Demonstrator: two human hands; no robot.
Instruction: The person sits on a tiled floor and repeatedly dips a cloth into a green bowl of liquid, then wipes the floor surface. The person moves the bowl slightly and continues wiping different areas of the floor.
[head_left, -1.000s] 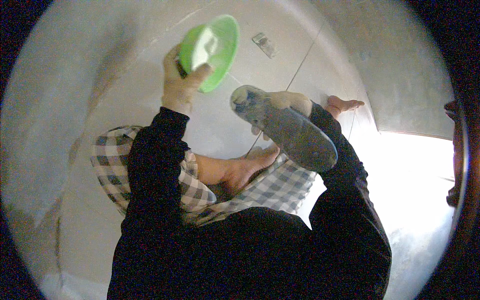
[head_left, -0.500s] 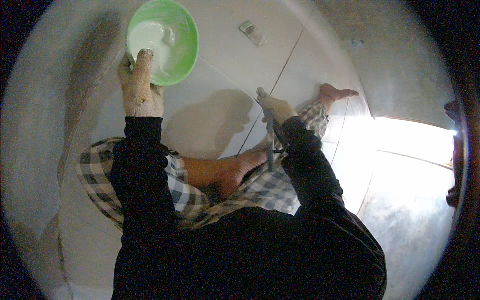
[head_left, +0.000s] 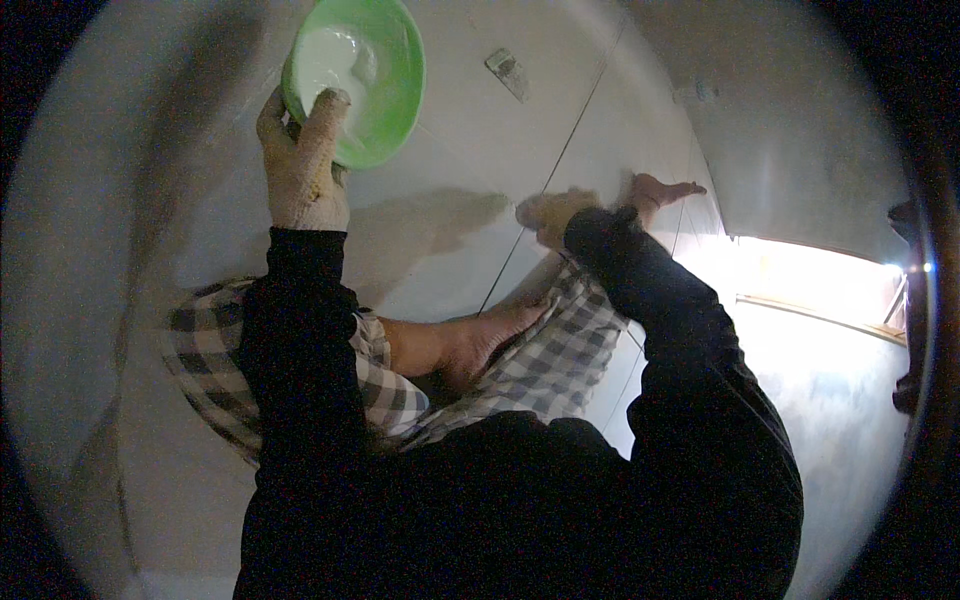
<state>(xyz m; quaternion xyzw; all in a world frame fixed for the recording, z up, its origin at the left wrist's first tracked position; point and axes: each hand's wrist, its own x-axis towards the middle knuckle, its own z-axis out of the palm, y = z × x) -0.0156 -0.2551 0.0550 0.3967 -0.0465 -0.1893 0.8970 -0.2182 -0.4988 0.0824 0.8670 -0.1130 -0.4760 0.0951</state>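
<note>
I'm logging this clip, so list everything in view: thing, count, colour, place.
bowl: one, green with white paste inside, upper left, held at its rim.
floor tiles: pale grey with thin joint lines, all around.
small flat piece: one, grey, on the floor at top centre.
bright doorway: one, right side.
left hand: gloved, gripping the bowl.
right hand: blurred, low on the floor; whether it holds anything is unclear.
bare feet: two, centre and upper right.

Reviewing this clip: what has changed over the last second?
The right hand, which a second ago held a grey flat tool up, has dropped to the floor joint; the tool no longer shows. The left hand still grips the green bowl, now turned more open toward the camera.
</note>
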